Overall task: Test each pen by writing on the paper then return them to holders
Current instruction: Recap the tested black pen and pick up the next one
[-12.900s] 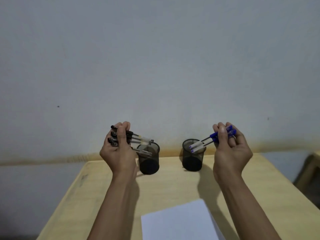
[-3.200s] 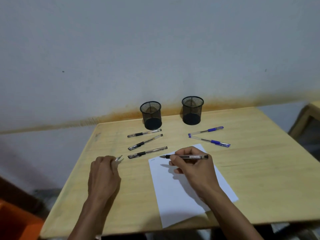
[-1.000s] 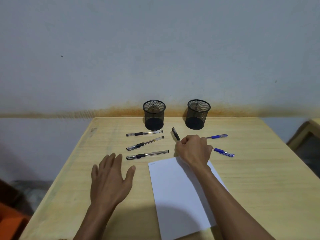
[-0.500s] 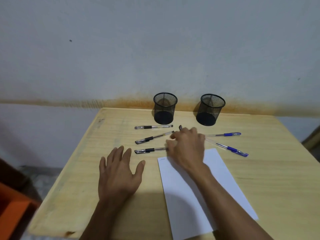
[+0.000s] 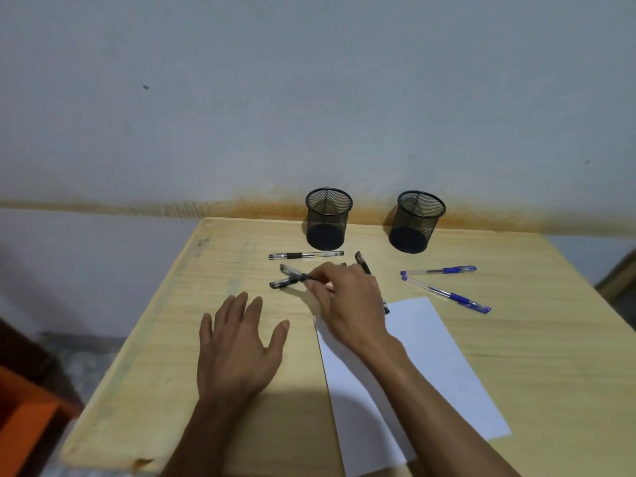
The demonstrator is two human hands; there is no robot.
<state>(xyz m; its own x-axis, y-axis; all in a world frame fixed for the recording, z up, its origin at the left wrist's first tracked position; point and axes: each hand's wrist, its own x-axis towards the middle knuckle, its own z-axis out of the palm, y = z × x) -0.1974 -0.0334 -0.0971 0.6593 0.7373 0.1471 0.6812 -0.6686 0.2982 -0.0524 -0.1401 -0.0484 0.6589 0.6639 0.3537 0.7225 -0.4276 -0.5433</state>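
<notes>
Two mesh holders [image 5: 328,218] stand empty at the desk's [image 5: 516,339] far edge; nearer than them, right hand [image 5: 347,301] fingers pinch a black pen [image 5: 292,271], lifting it. Left hand [image 5: 237,349] rests flat, fingers spread. Next, probably uncapping and writing on the paper [image 5: 430,356].

**Black mesh, blue caps, pale wood**

The pale yellow wooden tabletop [image 5: 516,339] shows fine grain lines. Two black wire-mesh pen holders [image 5: 328,218] [image 5: 417,221] have a fine grid pattern. The clear-barrelled black-capped pens [image 5: 305,255] carry black grips; the clear blue-capped pens [image 5: 438,270] [image 5: 447,295] blue ones. The plain paper sheet [image 5: 437,356] is white. A rust-orange stain band [image 5: 206,208] crosses the grey-white wall [image 5: 309,80].
</notes>
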